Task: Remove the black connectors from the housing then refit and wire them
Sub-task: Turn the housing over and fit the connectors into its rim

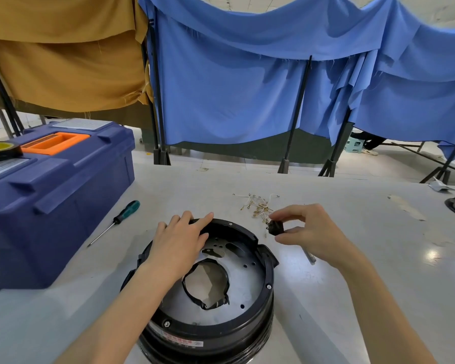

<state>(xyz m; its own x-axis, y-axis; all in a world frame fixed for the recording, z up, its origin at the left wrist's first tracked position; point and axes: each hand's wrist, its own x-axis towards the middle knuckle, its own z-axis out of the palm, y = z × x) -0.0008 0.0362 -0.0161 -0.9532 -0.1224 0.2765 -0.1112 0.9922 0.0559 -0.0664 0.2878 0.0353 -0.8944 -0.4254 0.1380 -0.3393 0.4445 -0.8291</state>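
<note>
Black plastic sits between the thumb and curled fingertips of the right hand: a small black plastic connector, pinched at its sides and held just above the table, clear of the housing and just beside its far right rim. It looks light and rigid, a hard moulded block that should not give under the fingers. Its smooth faces could slip, so the flat sides are the sensible place to grip. Any metal terminals are best left untouched, since thin tabs bend easily; whether any show on its left edge is too small to tell. The left hand lies with fairly straight fingers over the far left rim of the round black housing, steadying it and gripping nothing. The housing stands on the pale grey table, open side up, showing a grey metal plate with a large central hole edged in black. It looks heavy enough to stay put under that light press. Just beyond the connector lies a loose pile of short white wires with brass terminals, thin and easily tangled. Farther left are a green-handled screwdriver and a blue plastic toolbox.
</note>
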